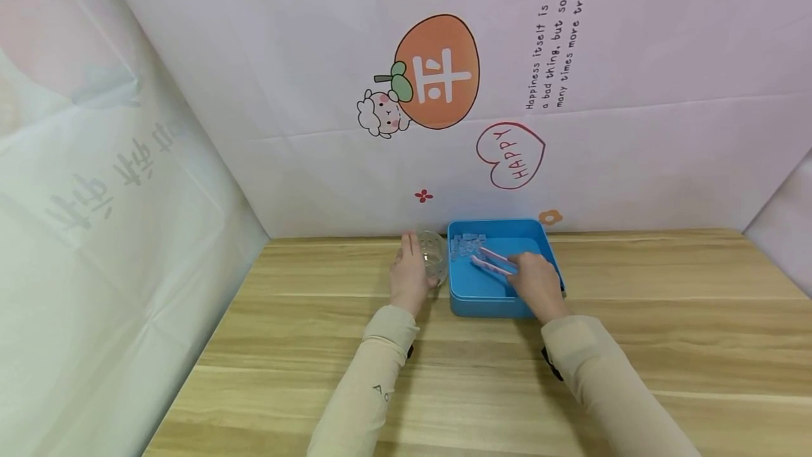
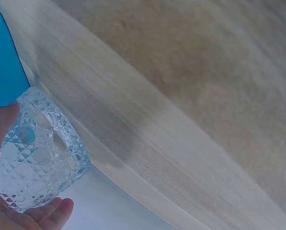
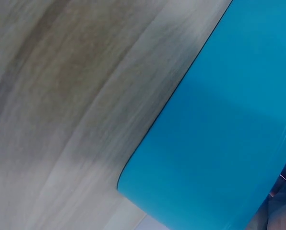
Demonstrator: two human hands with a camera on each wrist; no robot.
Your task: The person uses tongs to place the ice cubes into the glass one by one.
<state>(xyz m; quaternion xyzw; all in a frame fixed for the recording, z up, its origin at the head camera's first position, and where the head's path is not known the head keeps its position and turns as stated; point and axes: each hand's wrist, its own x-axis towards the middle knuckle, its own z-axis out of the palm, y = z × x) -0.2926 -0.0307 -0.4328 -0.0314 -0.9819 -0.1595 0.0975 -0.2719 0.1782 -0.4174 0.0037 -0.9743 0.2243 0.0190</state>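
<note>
My left hand [image 1: 409, 277] grips a clear cut-glass cup [image 1: 433, 251] just left of a blue box [image 1: 491, 307]. In the left wrist view the thumb lies on one side of the patterned glass [image 2: 42, 148] and the fingers on the other. Pink tongs [image 1: 490, 266] are held in my right hand [image 1: 538, 284] over the right part of the box. Their tips are parted and point left, close to a heap of small clear cubes [image 1: 466, 244] in the box's back left corner. Whether a cube sits between the tips is too small to tell.
The box and cup stand on a wood-grain table [image 1: 317, 344], near its back edge. Behind rises a white printed sheet [image 1: 330, 182]; another white sheet [image 1: 158, 252] hangs at the left. In the right wrist view the box's blue wall [image 3: 200, 134] fills much of the frame.
</note>
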